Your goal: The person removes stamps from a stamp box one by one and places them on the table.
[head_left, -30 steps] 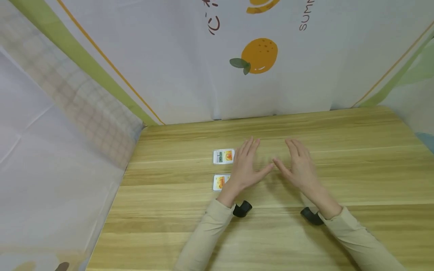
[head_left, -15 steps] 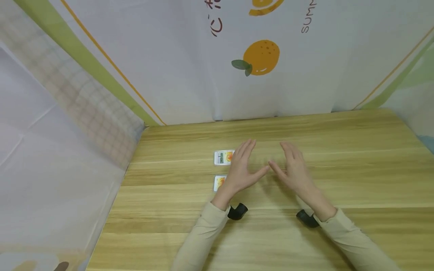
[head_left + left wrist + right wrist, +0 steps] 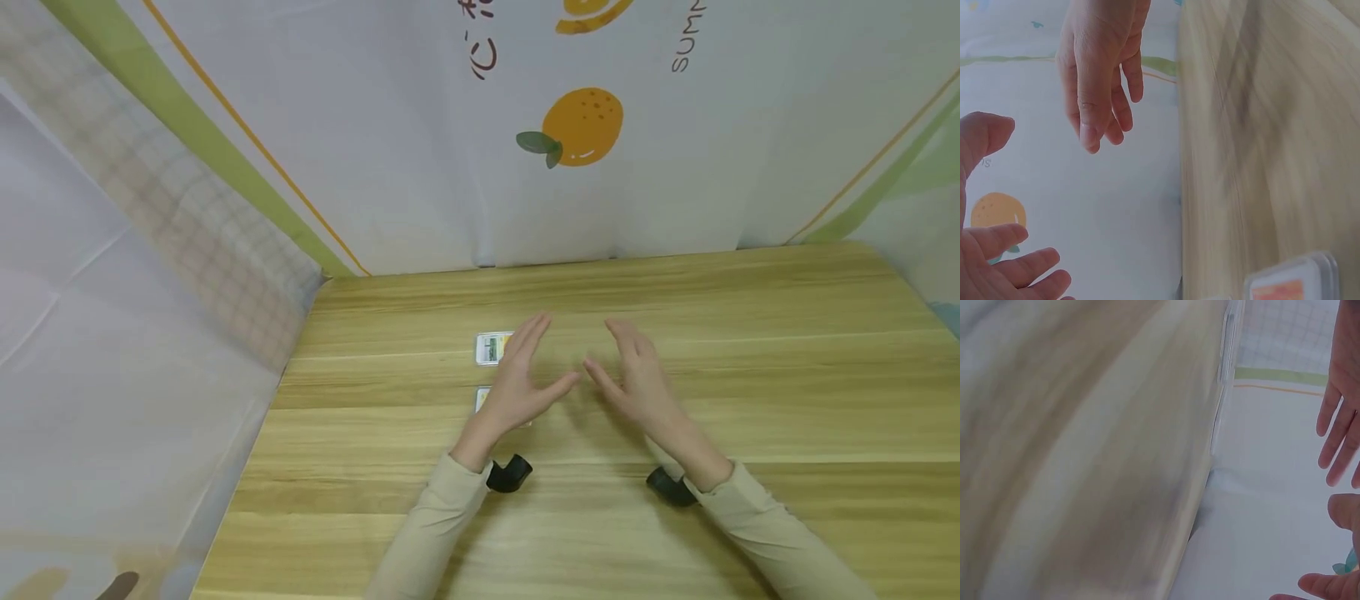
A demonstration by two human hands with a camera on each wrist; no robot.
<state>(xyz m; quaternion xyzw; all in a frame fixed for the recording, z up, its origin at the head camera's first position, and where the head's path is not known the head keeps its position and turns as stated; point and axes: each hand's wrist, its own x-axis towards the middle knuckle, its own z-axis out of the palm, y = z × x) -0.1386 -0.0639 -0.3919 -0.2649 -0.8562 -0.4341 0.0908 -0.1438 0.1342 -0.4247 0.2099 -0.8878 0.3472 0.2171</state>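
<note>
Two small cards in clear cases lie one behind the other on the wooden table. The far card (image 3: 489, 349) shows a green picture and a bit of yellow; its right part is hidden by my left hand (image 3: 513, 392). Most of the near card (image 3: 482, 397) is covered by the same hand. That hand hovers with fingers extended and thumb spread, holding nothing. Facing it across a narrow gap is my right hand (image 3: 640, 387), also raised, fingers extended and nothing in its grasp. In the left wrist view a cased card (image 3: 1288, 284) with an orange print is partly visible.
The wood-grain table (image 3: 787, 375) stretches out to the right of the hands. A white cloth (image 3: 420, 167) printed with oranges hangs behind it, and another cloth (image 3: 112, 333) hangs on the left. A black curved piece (image 3: 510, 473) sits at the left wrist, a similar one (image 3: 671, 487) at the right.
Both hands have drifted left and slightly toward the person, still apart. My left hand now covers more of the two cards. The cards stay put; the head view has shifted slightly.
</note>
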